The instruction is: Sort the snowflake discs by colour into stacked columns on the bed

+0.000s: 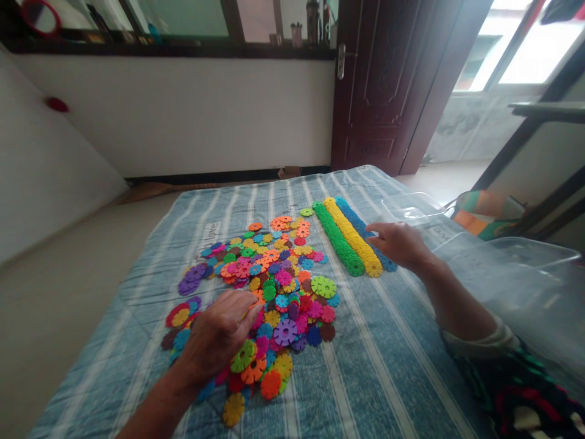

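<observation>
**Two hands at a spread of plastic discs**

Landmark: the loose pile of discs (274,286), many colours, notched rims, scattered flat and overlapping on a blue striped sheet (388,366).

- Left hand (222,332): palm down on the near-left part of the pile, fingers bent and close together, tips pressing among the discs. Cannot tell whether a disc is pinched under them. An orange disc (270,384) and a yellow one (233,408) lie at the pile's near edge, just beside the wrist.
- Right hand (400,244): right of the pile, well apart from it. Fingers loosely stretched, pointing back toward the pile, lying on top of a blue row (348,212); not seen closed round anything.
- Three rows of discs stacked on edge lie side by side, touching, just right of the pile's far end: green row (338,241) nearest the pile, yellow row (354,239) in the middle, the blue row outermost, partly hidden under the hand.
- Clear plastic box (503,268): farther right of the pile, beyond the rows, at the sheet's edge.
</observation>
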Available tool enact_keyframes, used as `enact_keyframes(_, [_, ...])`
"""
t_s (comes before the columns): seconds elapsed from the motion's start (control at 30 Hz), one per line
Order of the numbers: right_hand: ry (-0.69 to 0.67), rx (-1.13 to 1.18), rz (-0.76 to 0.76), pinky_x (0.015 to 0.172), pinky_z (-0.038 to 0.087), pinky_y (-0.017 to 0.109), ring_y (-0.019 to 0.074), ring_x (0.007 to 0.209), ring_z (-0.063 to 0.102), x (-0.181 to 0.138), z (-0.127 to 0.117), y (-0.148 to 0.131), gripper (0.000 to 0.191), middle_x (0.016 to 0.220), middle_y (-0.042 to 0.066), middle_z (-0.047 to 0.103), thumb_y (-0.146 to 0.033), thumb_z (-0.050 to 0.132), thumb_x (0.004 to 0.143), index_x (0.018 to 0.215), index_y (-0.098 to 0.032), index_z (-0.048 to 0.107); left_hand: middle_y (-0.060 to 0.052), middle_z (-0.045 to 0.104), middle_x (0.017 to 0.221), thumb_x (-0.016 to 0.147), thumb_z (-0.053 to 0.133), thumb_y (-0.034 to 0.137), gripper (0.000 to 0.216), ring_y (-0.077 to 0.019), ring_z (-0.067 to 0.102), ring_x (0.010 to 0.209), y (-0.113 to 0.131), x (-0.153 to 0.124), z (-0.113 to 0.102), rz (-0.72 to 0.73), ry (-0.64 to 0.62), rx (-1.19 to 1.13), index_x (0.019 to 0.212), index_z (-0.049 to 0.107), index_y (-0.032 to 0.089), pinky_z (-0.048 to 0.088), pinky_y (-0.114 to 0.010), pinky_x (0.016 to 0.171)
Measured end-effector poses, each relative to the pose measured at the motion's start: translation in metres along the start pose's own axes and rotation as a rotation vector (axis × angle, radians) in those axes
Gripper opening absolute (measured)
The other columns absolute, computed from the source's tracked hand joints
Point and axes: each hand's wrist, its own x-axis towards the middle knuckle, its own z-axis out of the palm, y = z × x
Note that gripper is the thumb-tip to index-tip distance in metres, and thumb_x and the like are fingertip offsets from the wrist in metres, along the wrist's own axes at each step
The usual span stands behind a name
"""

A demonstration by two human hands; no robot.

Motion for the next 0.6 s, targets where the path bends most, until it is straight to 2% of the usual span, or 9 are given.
enact_keyframes(0.13, [-0.014, 0.04, -0.097, 0.071, 0.048, 0.031, 0.0234, 0.087, 0.07, -0.005, 0.005, -0.014, 0.031, 0.096, 0.006, 0.075, -0.033, 0.053, 0.089, 0.114, -0.026, 0.069, -0.006, 0.072, 0.086, 0.092, 0.041, 0.038, 0.031, -0.0205, 0.065, 0.084, -0.015, 0.001, -0.018, -0.14, -0.009, -0.015, 0.083, 0.065, 0.02, 0.05, -0.032, 0.079])
enact_keyframes(0.23, [-0.052, 0.05, -0.209, 0.064, 0.045, 0.029, 0.0227, 0.079, 0.07, -0.016, 0.015, -0.032, 0.03, 0.085, 0.006, 0.075, -0.033, 0.052, 0.089, 0.111, -0.026, 0.07, -0.005, 0.072, 0.089, 0.089, 0.042, 0.042, 0.032, -0.0211, 0.065, 0.087, -0.026, -0.001, -0.037, -0.291, -0.075, -0.034, 0.082, 0.065, 0.021, 0.049, -0.032, 0.081])
enact_keyframes(0.43, [-0.092, 0.155, -0.503, 0.053, 0.037, 0.025, 0.02, 0.063, 0.069, -0.047, 0.044, -0.065, 0.026, 0.066, 0.003, 0.071, -0.036, 0.048, 0.092, 0.101, -0.026, 0.07, -0.004, 0.07, 0.089, 0.079, 0.046, 0.036, 0.027, -0.0183, 0.062, 0.082, -0.051, -0.014, -0.07, -0.55, -0.313, 0.022, 0.084, 0.067, 0.019, 0.045, -0.026, 0.072])
enact_keyframes(0.6, [-0.235, 0.35, -0.678, 0.047, 0.031, 0.02, 0.0098, 0.05, 0.06, -0.067, 0.048, -0.084, 0.027, 0.059, -0.003, 0.067, -0.029, 0.042, 0.095, 0.081, -0.025, 0.064, -0.001, 0.063, 0.071, 0.076, 0.047, 0.028, 0.021, -0.0149, 0.055, 0.067, -0.069, -0.028, -0.074, -0.655, -0.416, 0.056, 0.075, 0.065, 0.018, 0.038, -0.025, 0.063])
